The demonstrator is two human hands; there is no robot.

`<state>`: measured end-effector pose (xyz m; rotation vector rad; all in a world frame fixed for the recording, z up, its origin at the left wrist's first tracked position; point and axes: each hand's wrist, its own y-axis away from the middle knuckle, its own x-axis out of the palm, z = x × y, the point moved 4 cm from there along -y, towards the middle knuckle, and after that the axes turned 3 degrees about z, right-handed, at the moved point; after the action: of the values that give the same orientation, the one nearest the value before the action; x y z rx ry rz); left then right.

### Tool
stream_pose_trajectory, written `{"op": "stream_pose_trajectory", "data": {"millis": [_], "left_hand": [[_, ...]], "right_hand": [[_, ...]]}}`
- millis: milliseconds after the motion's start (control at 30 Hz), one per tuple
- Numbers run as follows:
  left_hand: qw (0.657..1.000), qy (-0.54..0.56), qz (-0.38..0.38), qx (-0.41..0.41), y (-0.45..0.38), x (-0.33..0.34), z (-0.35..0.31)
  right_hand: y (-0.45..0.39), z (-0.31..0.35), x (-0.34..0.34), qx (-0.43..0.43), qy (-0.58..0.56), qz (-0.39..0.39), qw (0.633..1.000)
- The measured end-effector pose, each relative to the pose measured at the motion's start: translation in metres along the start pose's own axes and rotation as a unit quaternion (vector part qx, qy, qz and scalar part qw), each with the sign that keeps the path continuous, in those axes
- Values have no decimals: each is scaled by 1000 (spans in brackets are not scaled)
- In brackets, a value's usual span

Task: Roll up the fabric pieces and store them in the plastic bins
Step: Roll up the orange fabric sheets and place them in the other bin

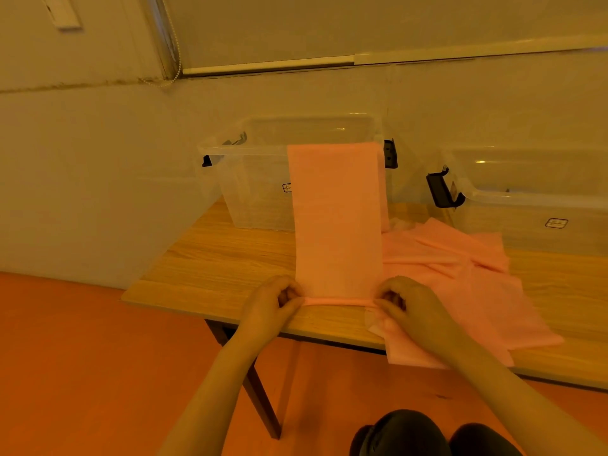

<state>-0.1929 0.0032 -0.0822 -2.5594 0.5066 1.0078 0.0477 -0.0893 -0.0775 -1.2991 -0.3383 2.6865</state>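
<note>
A long pink fabric strip (337,222) lies on the wooden table (217,258), its far end draped up over the rim of a clear plastic bin (253,179). Its near end is turned into a thin roll at the table's front edge. My left hand (273,304) pinches the roll's left end and my right hand (408,304) pinches its right end. A second clear bin (533,205) with a black latch stands at the back right. More pink fabric pieces (460,274) lie spread to the right of the strip, partly under my right arm.
The table's left end and front edge are close to my hands, with orange floor (82,357) below. A white wall (98,176) rises behind the bins. My knees (427,436) show at the bottom.
</note>
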Motion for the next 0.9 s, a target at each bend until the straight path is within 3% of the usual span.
{"op": "stream_pose_trajectory", "data": {"millis": [567, 733, 900], "left_hand": [[998, -52, 18, 7, -1, 1, -2], [1000, -20, -16, -3, -1, 1, -5], [1000, -16, 6, 0, 1, 2, -1]], "right_hand": [[2, -2, 0, -1, 8, -3, 1000], [0, -1, 0, -4, 15, -9, 1000], [1, -4, 1, 7, 15, -6, 1000]]}}
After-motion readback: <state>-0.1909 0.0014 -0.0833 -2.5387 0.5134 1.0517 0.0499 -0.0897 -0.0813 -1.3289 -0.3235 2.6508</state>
